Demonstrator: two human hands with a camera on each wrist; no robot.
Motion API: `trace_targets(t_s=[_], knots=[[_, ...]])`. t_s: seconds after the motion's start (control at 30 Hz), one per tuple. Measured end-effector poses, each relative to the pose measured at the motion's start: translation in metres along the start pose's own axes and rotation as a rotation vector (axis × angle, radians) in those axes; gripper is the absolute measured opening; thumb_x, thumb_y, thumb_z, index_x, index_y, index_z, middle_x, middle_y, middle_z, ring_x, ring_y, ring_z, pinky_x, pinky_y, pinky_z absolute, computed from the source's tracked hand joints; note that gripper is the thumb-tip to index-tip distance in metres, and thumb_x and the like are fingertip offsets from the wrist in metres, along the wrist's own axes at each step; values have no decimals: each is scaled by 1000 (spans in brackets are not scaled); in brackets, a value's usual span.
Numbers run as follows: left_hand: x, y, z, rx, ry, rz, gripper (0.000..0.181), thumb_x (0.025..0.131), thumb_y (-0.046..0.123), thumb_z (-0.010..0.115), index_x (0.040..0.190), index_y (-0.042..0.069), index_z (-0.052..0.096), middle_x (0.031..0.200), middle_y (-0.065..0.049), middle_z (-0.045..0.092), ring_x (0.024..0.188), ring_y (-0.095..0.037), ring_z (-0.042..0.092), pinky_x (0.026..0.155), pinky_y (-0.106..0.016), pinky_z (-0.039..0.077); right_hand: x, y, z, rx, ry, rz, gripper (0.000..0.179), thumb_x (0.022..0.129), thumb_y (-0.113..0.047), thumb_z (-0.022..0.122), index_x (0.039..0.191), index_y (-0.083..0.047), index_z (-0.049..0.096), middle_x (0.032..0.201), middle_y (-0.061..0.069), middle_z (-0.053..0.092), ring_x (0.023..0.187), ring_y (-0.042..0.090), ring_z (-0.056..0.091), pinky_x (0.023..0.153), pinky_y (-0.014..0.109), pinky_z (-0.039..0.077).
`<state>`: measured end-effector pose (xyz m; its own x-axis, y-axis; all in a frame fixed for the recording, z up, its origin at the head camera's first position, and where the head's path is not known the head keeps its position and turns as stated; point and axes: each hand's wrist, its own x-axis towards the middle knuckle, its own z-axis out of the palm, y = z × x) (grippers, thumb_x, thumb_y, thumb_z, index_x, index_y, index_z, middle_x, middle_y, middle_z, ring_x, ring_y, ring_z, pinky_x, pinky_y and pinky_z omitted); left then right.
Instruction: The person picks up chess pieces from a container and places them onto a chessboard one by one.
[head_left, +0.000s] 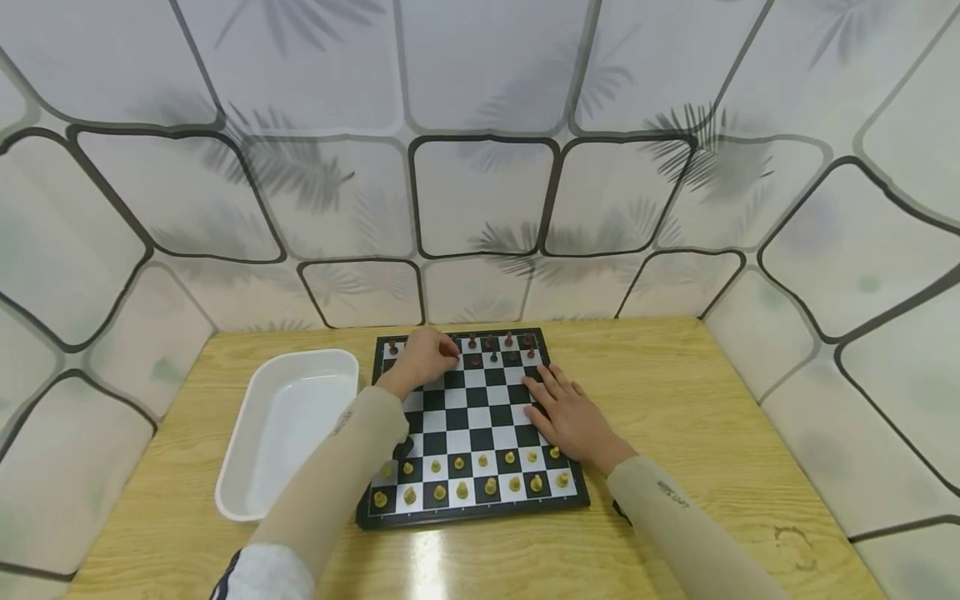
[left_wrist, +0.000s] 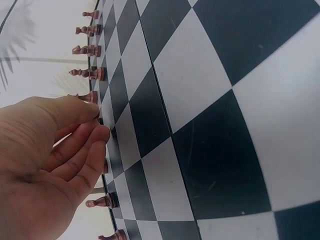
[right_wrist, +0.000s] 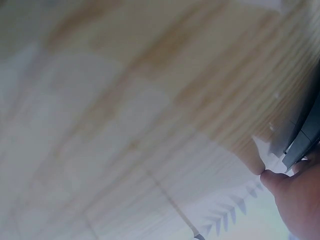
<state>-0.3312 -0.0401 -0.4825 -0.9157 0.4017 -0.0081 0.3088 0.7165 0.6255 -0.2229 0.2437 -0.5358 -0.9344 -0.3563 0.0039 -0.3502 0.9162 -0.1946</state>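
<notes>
My left hand (head_left: 426,357) is over the far rows of a black-and-white chessboard (head_left: 477,397), its thumb and fingertips pinching a small dark red chess piece that they mostly hide. In the left wrist view, the left hand (left_wrist: 55,155) is low at the board's edge, with red pieces (left_wrist: 89,73) standing on either side. My right hand (head_left: 573,421) lies over the board's right edge, fingers spread. Dark red pieces (head_left: 472,342) stand along the far side. Two rows of yellow pieces (head_left: 462,490) fill the near side.
A white plastic tray (head_left: 247,433) stands left of the board on the wooden table (head_left: 675,400). My left forearm crosses above the tray's right side. A patterned wall covering (head_left: 480,196) rises behind the table and along both sides.
</notes>
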Motion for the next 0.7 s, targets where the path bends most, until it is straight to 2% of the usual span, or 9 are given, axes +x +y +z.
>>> trace_targets(t_s=[0.47, 0.7], knots=[[1, -4, 3, 36, -1, 3, 13, 95, 7, 74, 105, 0, 80, 101, -14, 79, 91, -24, 72, 83, -38, 60, -2, -1, -1, -3, 1, -9, 62, 113, -48, 40, 166, -18, 34, 175, 18, 23, 163, 39, 18, 124, 66, 29], [-7, -4, -10, 53, -23, 8, 23, 95, 7, 72, 117, 0, 76, 112, -17, 77, 103, -29, 72, 88, -42, 60, -2, 0, 0, -9, 17, -6, 61, 112, -45, 43, 165, -15, 36, 174, 19, 25, 162, 41, 20, 123, 66, 30]])
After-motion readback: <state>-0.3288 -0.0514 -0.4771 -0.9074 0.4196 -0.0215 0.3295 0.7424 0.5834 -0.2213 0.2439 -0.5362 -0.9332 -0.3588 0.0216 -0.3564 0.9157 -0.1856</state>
